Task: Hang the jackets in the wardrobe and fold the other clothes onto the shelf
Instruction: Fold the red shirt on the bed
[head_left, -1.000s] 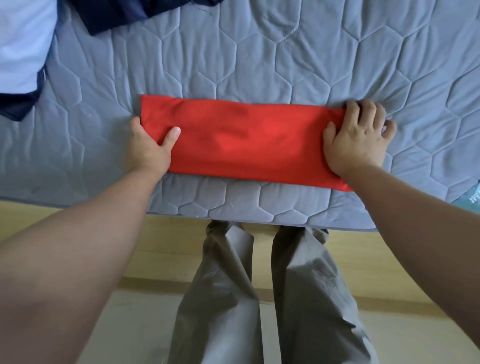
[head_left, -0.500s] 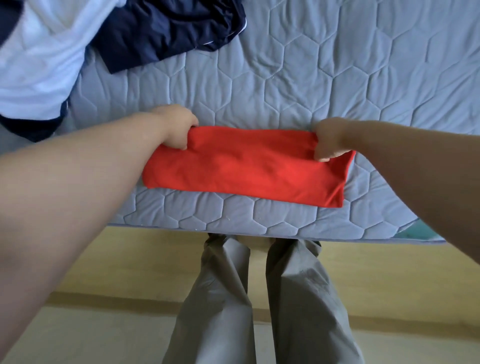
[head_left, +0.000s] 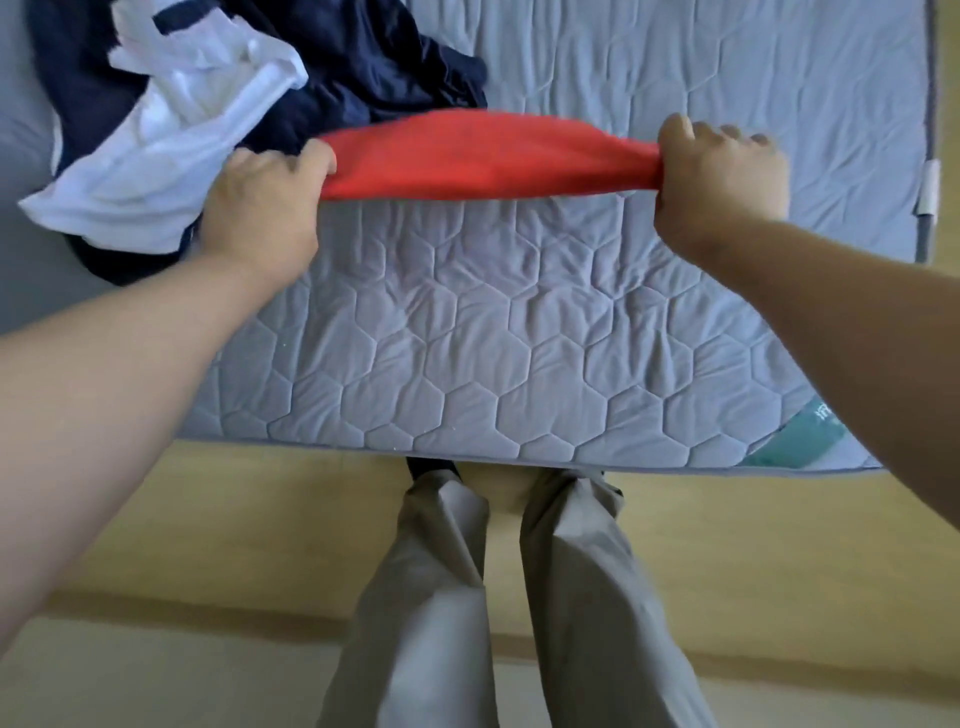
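A folded red garment (head_left: 483, 156) is stretched as a long strip above the grey quilted mattress (head_left: 519, 332). My left hand (head_left: 265, 202) grips its left end with curled fingers. My right hand (head_left: 719, 176) grips its right end the same way. The strip is lifted off the bed and bulges upward in the middle, blurred by motion. Behind its left part lies a dark navy garment (head_left: 363, 57) with a crumpled white garment (head_left: 171, 150) on top of it.
The mattress's near edge (head_left: 519, 457) runs across the middle of the view, with a teal label (head_left: 800, 436) at its right corner. My legs in grey trousers (head_left: 498, 597) stand against it on a yellowish wood floor (head_left: 208, 519).
Both hands went from pressing the red garment flat near the bed's edge to gripping its ends and lifting it away from me, toward the pile of clothes.
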